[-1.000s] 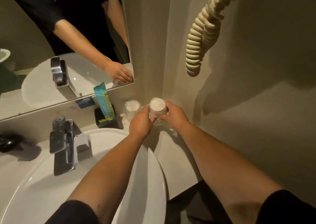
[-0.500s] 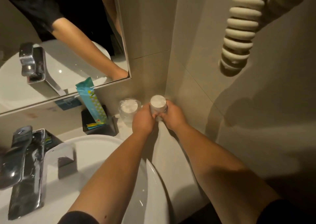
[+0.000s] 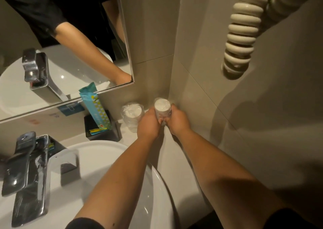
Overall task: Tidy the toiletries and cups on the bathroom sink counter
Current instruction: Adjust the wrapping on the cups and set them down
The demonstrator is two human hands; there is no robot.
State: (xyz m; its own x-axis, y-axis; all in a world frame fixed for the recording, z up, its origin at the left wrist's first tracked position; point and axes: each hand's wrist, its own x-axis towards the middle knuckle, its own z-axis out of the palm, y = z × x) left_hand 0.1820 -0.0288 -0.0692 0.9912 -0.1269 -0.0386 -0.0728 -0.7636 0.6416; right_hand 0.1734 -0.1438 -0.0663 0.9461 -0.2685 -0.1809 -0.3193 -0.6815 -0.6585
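1. A black holder (image 3: 103, 132) with a teal packet (image 3: 95, 110) upright in it is seen at nine o'clock of the cups, on the counter (image 3: 167, 151) behind the basin (image 3: 97, 148).
2. A wrapped cup (image 3: 132, 116) is stood just beside the left hand (image 3: 148, 125), at its ten o'clock.
3. A second wrapped cup (image 3: 162, 107) is clasped between both hands, the left closed on its nine o'clock side, the right hand (image 3: 178, 122) on its three o'clock side, in the wall corner.
4. The step is judged to be setting this cup down; a level lowering beside its twin, then release, is called for.
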